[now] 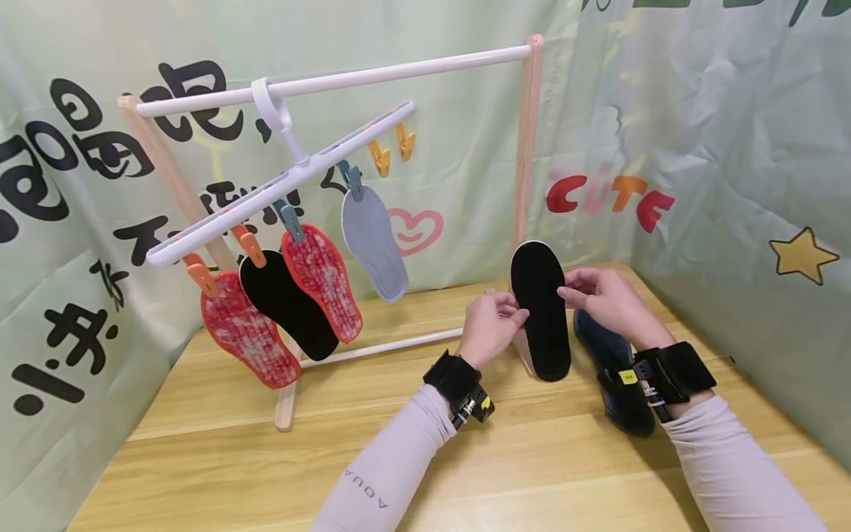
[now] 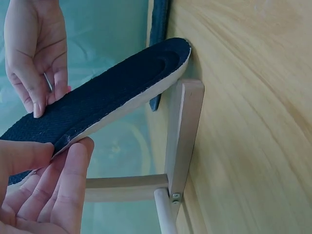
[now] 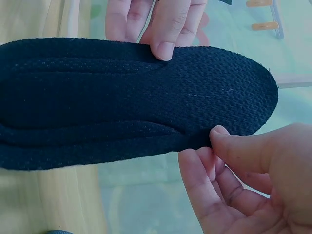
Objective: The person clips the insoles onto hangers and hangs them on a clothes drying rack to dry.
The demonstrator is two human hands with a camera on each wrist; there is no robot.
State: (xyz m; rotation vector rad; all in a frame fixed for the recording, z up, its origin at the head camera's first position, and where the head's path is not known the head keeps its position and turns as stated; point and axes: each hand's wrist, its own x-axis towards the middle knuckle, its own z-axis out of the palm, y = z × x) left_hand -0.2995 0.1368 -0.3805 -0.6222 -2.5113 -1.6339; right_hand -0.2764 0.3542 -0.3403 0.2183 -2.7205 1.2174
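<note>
A black insole (image 1: pixel 543 318) is held upright above the table, its pale edge showing in the left wrist view. My left hand (image 1: pixel 490 325) pinches one long edge between thumb and fingers. On the opposite edge, the thumb and fingers of my right hand (image 1: pixel 608 299) pinch it too. The right wrist view shows the textured black face (image 3: pixel 87 97) and both thumbs lying on it. Below my right hand, a dark blue sole-shaped thing (image 1: pixel 628 417) lies on the table, partly hidden by the wrist strap.
To the left, a white clip hanger (image 1: pixel 226 222) hangs from the rack's top bar (image 1: pixel 399 70). Clipped to it are red insoles (image 1: pixel 249 329), a black insole (image 1: pixel 289 303) and a grey insole (image 1: pixel 375 244). Yellow clips (image 1: pixel 380 159) at its far end hold nothing. A wooden post (image 1: pixel 527 148) stands behind my hands.
</note>
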